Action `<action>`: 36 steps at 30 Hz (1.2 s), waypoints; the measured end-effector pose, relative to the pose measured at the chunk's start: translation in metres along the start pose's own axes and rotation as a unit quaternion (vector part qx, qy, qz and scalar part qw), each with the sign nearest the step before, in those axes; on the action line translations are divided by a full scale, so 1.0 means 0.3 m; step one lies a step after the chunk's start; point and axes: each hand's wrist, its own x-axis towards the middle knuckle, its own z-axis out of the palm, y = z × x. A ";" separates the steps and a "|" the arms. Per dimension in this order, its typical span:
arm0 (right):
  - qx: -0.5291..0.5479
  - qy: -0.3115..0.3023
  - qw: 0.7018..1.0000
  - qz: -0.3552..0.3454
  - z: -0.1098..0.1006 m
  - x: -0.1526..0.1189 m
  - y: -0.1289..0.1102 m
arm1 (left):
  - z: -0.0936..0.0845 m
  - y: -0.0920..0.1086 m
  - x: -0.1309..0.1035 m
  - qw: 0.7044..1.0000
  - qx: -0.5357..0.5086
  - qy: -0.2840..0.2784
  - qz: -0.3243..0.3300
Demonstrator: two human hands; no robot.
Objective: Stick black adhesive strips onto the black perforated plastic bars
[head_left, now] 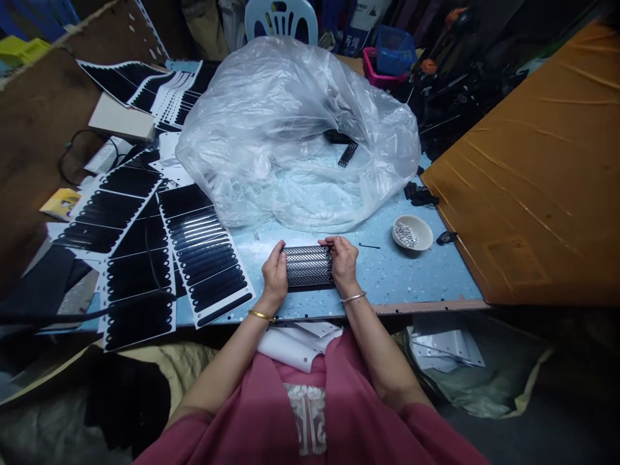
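Between both hands is a black perforated mesh piece [309,266], curved like a roll, just above the front of the blue speckled table [378,284]. My left hand [275,274] grips its left end, thumb on top. At the right end, the fingers of my right hand [343,261] are closed round the edge. A thin black pin-like tool [369,245] lies on the table just right of my right hand. Farther right stands a white bowl [421,234] holding many small metal pieces [405,236].
A big clear plastic bag [271,110] with black parts [347,154] inside fills the table's back. Sheets of black strips [203,252] overlap on the left. An orange-brown wrapped panel [533,168] rises at the right. Small black pieces [420,194] lie beside it.
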 end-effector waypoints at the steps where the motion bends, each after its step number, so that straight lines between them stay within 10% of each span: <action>1: -0.038 -0.007 0.999 -0.019 0.000 0.002 -0.004 | 0.001 0.001 0.002 1.000 -0.001 0.005 -0.003; 5: -0.268 -0.041 0.954 -0.127 -0.084 0.035 -0.062 | -0.009 -0.010 0.012 0.999 -0.017 0.022 -0.015; 13: -0.550 -0.035 0.831 -0.077 -0.603 0.337 -0.282 | -0.046 -0.052 0.039 0.987 -0.143 0.011 -0.078; 20: -0.645 -0.134 0.751 -0.028 -0.653 0.472 -0.219 | -0.048 -0.012 0.044 0.992 -0.090 0.014 -0.081; 26: -0.625 -0.099 0.774 -0.020 -0.679 0.458 -0.176 | -0.045 0.009 0.045 0.995 -0.073 0.023 -0.071; 36: -0.437 0.006 0.899 0.009 -0.702 0.421 -0.239 | -0.041 -0.010 0.050 0.992 -0.104 0.029 -0.070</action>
